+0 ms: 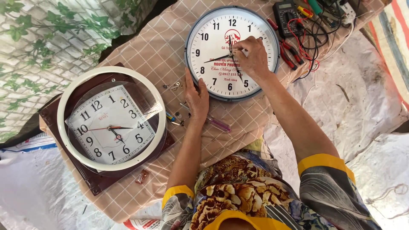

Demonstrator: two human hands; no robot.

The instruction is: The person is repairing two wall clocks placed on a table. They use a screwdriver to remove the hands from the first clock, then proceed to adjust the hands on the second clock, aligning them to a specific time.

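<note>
A round wall clock [213,30] with a white dial and grey rim lies face up on a checked cloth [153,47], its cover off. My right hand [252,57] rests on the dial's centre, fingertips pinched on the clock hands [221,57]. My left hand [196,97] lies flat at the clock's lower left rim, steadying it. A square brown clock [96,181] with a white dial lies to the left, and a round white rim with a clear cover [64,102] rests on top of it.
Small screws and metal parts [174,86] lie near my left hand, with a purple-handled screwdriver [218,124] below it. A multimeter [286,15], red pliers [289,53] and tangled wires [315,38] sit at the top right. White sheeting [362,85] covers the right side.
</note>
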